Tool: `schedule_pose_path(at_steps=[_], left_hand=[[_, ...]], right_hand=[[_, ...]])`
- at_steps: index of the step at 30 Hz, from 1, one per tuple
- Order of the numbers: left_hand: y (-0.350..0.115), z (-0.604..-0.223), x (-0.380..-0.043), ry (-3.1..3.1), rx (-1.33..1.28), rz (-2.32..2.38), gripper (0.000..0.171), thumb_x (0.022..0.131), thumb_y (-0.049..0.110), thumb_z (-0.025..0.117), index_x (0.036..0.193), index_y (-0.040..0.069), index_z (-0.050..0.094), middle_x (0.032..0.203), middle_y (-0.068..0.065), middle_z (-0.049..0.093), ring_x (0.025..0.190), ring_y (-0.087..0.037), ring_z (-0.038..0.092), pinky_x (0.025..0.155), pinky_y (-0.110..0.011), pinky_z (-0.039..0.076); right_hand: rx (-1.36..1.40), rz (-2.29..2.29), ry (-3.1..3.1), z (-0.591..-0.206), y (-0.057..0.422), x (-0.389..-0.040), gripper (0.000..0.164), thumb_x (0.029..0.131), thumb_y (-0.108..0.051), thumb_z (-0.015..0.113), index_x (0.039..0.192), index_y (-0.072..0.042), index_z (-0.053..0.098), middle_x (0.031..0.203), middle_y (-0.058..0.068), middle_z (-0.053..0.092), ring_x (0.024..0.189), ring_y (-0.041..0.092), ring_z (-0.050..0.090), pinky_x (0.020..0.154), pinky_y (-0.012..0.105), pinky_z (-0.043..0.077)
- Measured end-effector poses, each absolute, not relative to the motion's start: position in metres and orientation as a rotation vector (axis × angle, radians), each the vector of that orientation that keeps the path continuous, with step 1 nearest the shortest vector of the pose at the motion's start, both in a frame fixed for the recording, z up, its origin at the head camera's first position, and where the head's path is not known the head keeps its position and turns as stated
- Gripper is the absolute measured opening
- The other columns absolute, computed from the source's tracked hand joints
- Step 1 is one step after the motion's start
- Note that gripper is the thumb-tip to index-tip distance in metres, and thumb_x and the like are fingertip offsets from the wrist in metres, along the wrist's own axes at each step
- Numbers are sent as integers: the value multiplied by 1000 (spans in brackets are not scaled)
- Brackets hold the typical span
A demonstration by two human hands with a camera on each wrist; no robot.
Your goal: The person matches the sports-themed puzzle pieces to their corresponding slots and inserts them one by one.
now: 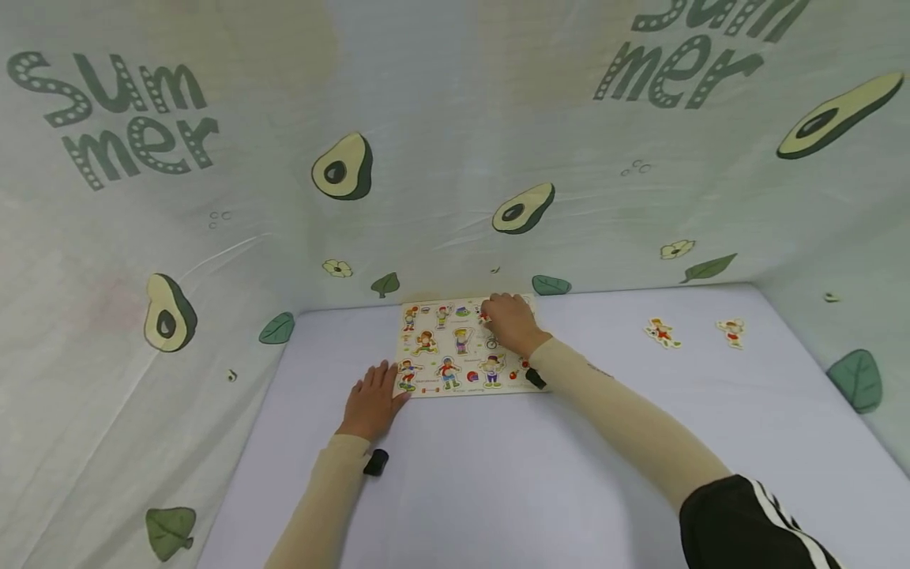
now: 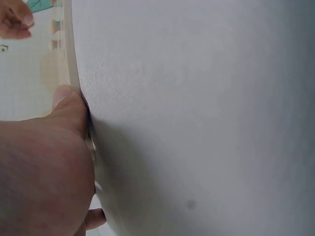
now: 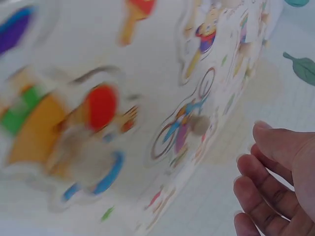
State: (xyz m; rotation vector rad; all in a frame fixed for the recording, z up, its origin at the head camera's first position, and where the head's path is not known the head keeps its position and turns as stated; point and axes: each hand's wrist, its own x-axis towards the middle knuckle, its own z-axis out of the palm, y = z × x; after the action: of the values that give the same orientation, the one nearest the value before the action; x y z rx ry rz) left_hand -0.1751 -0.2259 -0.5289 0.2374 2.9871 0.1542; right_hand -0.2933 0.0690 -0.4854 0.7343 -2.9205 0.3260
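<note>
A wooden knob puzzle board (image 1: 437,379) printed with sports figures lies near the table's back edge. At its front left corner rests my left hand (image 1: 371,405), fingers extended along the side; in the left wrist view the thumb (image 2: 69,105) touches the board's edge. Over the upper right part of the board is my right hand (image 1: 513,322), which hides some figures there. The right wrist view shows its fingers (image 3: 263,184) loosely bent and holding nothing, near a cyclist piece (image 3: 182,120) with a round knob (image 3: 199,124).
Two loose figure pieces lie on the white table (image 1: 498,490) to the right: a red-clothed figure (image 1: 662,333) and another figure piece (image 1: 731,333) farther right. A curtain (image 1: 426,237) with avocado prints rises behind the table's back edge and along both sides.
</note>
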Motion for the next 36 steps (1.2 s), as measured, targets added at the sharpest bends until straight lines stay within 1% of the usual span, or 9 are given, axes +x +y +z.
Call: schedule_pose_path(at_steps=[5,13,22,29,36], left_hand=[[-228,-528,-175,2971,230,175,69,111,40,54,163,-1,33,169,-27,31,156,-49,28,123,-66,30],[-227,-525,-173,2968,239,177,69,111,39,55,162,-3,34,167,-28,32,154,-50,30,122,-67,32],[-226,-525,-173,2972,241,180,69,111,38,55,162,-3,34,167,-29,32,154,-50,30,121,-68,32],[-223,-524,-173,2960,237,199,68,112,38,53,162,-3,33,168,-29,31,155,-50,28,122,-68,30],[-222,-522,-170,2962,236,200,68,111,37,55,161,-4,35,167,-30,32,154,-51,29,122,-68,31]], right_hand=[[678,354,-2901,-486,97,-283,26,96,-14,80,119,-3,75,114,14,74,107,34,68,102,52,54],[615,308,-2871,-483,140,-263,26,94,-13,82,117,-3,75,114,13,73,111,34,68,99,50,53],[552,219,-2839,-490,189,-244,25,93,-11,83,114,-1,75,112,13,72,105,33,67,95,49,53],[497,202,-2845,-497,226,-234,24,92,-8,83,114,1,75,111,15,72,105,35,65,96,52,52],[479,229,-2791,-508,259,-225,22,90,-3,83,109,3,74,106,18,71,99,39,65,91,55,53]])
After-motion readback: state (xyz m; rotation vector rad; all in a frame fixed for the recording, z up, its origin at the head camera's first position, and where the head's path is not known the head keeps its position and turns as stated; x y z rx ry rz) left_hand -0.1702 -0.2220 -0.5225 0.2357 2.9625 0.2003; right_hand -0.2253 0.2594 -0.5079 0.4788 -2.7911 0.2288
